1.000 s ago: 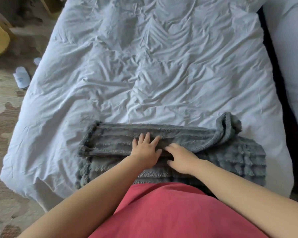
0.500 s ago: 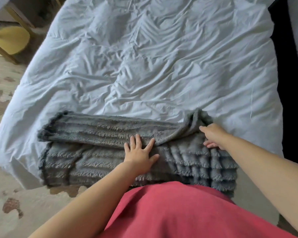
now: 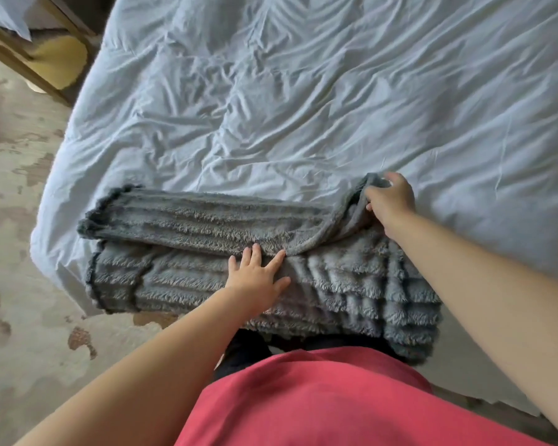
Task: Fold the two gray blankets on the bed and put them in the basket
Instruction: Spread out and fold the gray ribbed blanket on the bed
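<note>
Your right hand (image 3: 391,198) now gripping the raised far corner of the gray blanket (image 3: 207,220), your left hand (image 3: 255,280) still flat on it, fingers spread.

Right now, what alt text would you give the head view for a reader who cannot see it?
A person folds a gray blanket at the near edge of a white-covered bed: the left hand presses flat on its middle while the right hand grips its turned-over right corner.
</note>
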The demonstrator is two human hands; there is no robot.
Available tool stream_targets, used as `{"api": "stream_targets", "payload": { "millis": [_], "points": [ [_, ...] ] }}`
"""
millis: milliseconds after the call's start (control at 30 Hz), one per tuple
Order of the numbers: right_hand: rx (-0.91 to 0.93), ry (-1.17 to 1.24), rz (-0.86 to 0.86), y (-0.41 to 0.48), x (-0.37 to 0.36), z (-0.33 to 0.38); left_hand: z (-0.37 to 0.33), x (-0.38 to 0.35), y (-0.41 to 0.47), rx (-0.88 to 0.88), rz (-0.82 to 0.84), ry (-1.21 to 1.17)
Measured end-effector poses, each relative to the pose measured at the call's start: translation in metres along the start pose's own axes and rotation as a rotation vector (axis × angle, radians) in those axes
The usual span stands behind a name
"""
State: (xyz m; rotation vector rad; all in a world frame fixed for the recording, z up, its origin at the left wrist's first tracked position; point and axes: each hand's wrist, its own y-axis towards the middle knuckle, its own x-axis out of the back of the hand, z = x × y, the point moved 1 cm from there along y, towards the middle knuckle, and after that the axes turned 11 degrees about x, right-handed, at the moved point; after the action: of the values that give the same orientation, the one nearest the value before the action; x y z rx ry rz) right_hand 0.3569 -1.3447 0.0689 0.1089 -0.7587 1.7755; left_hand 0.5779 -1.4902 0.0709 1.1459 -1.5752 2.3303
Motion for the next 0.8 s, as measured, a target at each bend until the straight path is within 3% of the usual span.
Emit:
{"api": "stream_targets", "payload": {
  "millis": [67,167,267,333,467,667,733,800],
  "points": [
    [0.059,0.007,0.015,-0.013,0.01,0.004,-0.001,0.012,-0.002,-0.013,0.0,0.002],
    [0.148,-0.258,0.159,-0.029,0.021,0.003,-0.001,0.017,-0.006,-0.06,-0.043,0.071],
    [0.021,-0.382,0.408,-0.038,0.018,-0.014,0.0,0.008,-0.006,-0.096,-0.042,0.117],
    [-0.05,-0.542,0.46,-0.044,0.01,-0.024,0.002,0.001,-0.006,-0.105,-0.018,0.121],
    [-0.058,-0.56,0.149,-0.047,-0.006,-0.036,0.015,-0.011,-0.01,-0.146,0.033,0.11],
    [-0.011,-0.412,-0.1,-0.057,-0.012,-0.001,0.028,0.005,0.001,-0.202,0.02,0.046],
    [0.044,-0.24,-0.243,-0.071,-0.002,0.018,0.024,0.02,0.006,-0.197,-0.005,0.024],
    [-0.006,0.109,-0.362,-0.093,0.004,0.019,0.015,0.035,0.008,-0.207,-0.014,0.066]
  ]
}}
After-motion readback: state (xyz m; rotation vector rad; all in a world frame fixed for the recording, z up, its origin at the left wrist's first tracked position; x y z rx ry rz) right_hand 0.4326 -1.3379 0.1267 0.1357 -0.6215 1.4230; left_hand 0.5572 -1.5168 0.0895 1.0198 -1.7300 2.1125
